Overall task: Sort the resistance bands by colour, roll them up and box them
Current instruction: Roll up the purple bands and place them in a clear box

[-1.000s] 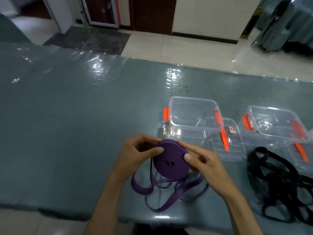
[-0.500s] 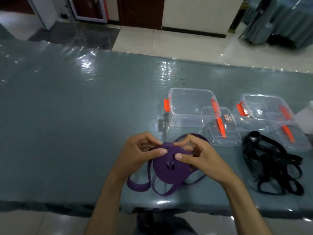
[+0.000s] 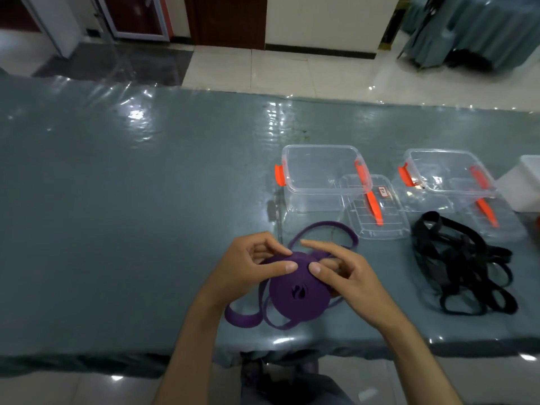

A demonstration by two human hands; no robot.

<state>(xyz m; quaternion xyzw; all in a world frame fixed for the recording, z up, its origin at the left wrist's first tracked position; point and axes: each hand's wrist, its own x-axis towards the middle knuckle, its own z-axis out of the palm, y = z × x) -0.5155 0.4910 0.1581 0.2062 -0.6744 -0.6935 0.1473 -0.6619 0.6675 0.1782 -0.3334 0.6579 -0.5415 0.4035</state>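
A thick roll of purple resistance band [image 3: 298,296] stands on edge near the table's front edge. My left hand [image 3: 251,267] grips its top left side, thumb on the face. My right hand [image 3: 344,270] holds its top right side, thumb on the face, index finger stretched over the top. Loose purple loops [image 3: 324,226] trail behind the roll, and more purple loops [image 3: 242,318] lie below it. A tangle of black bands [image 3: 461,264] lies to the right. Two clear boxes with orange clips, one [image 3: 292,182] behind the roll and another [image 3: 415,165] farther right, stand open.
A clear lid [image 3: 377,226] lies beside the nearer box, and a second lid [image 3: 508,226] lies by the far box. A white container [image 3: 526,185] sits at the right edge. The table [image 3: 131,214] has a shiny grey-green cover.
The roll has turned further in my hands and a purple loop now lies behind it toward the boxes. Fewer loose loops hang below. My right index finger has stretched out over the top.
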